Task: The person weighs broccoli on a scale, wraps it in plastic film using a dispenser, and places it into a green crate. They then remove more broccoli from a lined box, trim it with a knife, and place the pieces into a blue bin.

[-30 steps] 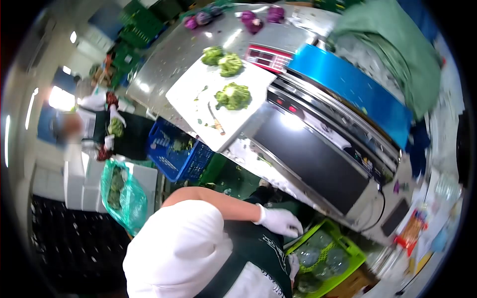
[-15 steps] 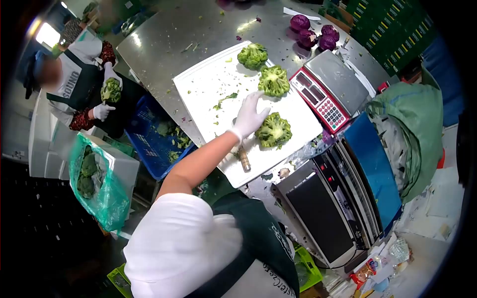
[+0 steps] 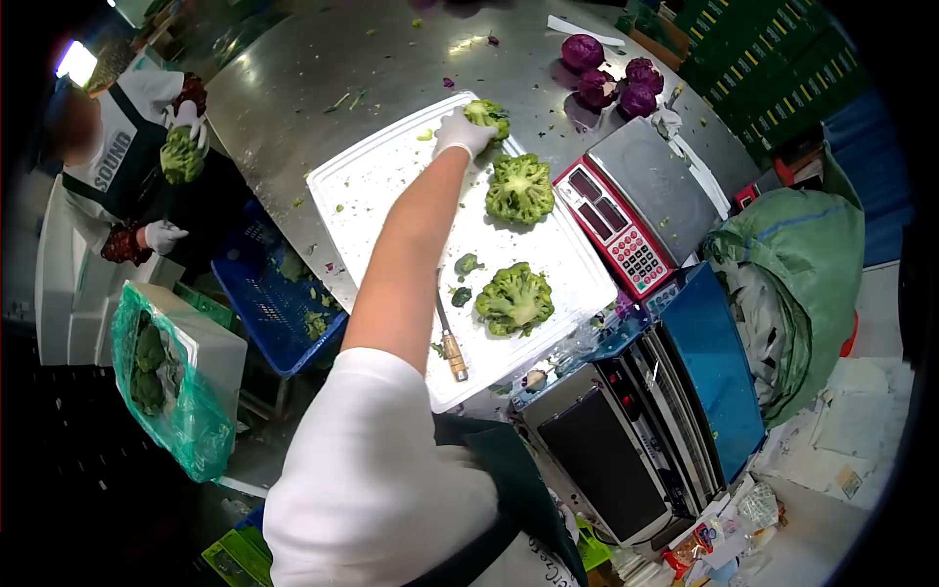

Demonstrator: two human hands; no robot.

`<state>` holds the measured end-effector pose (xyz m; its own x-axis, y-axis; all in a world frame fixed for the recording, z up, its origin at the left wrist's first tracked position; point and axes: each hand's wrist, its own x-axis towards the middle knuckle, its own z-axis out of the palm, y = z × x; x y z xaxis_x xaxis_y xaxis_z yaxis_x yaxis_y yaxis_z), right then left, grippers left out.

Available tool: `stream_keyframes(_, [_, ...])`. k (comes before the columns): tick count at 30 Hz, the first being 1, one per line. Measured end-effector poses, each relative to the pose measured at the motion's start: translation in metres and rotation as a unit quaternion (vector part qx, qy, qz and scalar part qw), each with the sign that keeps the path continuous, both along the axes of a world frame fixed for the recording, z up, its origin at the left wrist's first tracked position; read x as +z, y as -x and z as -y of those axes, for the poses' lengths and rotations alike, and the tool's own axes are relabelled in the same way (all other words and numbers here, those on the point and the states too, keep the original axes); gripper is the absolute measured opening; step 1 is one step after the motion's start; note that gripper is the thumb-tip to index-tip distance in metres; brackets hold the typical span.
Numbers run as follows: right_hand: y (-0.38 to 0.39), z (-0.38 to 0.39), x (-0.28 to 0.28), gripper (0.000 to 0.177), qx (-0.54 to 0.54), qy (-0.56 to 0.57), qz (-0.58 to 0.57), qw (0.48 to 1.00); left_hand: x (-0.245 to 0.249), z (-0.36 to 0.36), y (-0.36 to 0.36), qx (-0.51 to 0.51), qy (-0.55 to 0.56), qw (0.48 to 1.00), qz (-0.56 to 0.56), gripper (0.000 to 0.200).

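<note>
My left hand (image 3: 464,134), in a white glove, reaches to the far end of the white cutting board (image 3: 377,186). Its fingers are closed round the near left side of a broccoli head (image 3: 490,115), partly covering it. A second broccoli head (image 3: 519,189) lies just nearer, stem side up. Another broccoli head (image 3: 515,299) rests towards the board's near right part. Beside my forearm lies a knife (image 3: 454,356) with a wooden handle, its blade partly hidden. Small broccoli florets (image 3: 468,264) sit by the blade. My right hand is out of view.
Right of the board stands a red weighing scale (image 3: 626,230). Purple cabbages (image 3: 597,88) lie behind it on the steel table (image 3: 303,127). A wrapping machine (image 3: 606,460) is at near right. On the left, a co-worker (image 3: 127,147) holds broccoli beside a blue crate (image 3: 279,323).
My left hand has moved away from between the two nearer broccoli heads to the farthest one and closed on it. The view has shifted, and the florets beside the knife now show.
</note>
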<state>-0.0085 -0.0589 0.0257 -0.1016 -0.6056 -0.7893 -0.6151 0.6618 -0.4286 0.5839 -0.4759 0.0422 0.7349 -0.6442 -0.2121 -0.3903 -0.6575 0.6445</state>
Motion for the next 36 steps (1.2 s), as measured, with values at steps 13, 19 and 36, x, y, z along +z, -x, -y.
stream_keyframes(13, [0.021, 0.012, -0.001, 0.032, -0.03, 0.029, 0.043, 0.998, 0.033, 0.119, 0.182, -0.349, 0.316, 0.881, -0.052, 0.076])
stream_keyframes(19, [0.035, -0.018, -0.024, 0.032, -0.05, 0.073, 0.093, 0.992, 0.031, 0.132, 0.238, -0.465, 0.245, 0.829, 0.189, 0.078])
stream_keyframes(36, [0.06, 0.015, 0.026, 0.04, 0.109, 0.094, 0.041, 0.989, 0.062, 0.126, 0.254, -0.39, 0.165, 0.868, 0.259, 0.087])
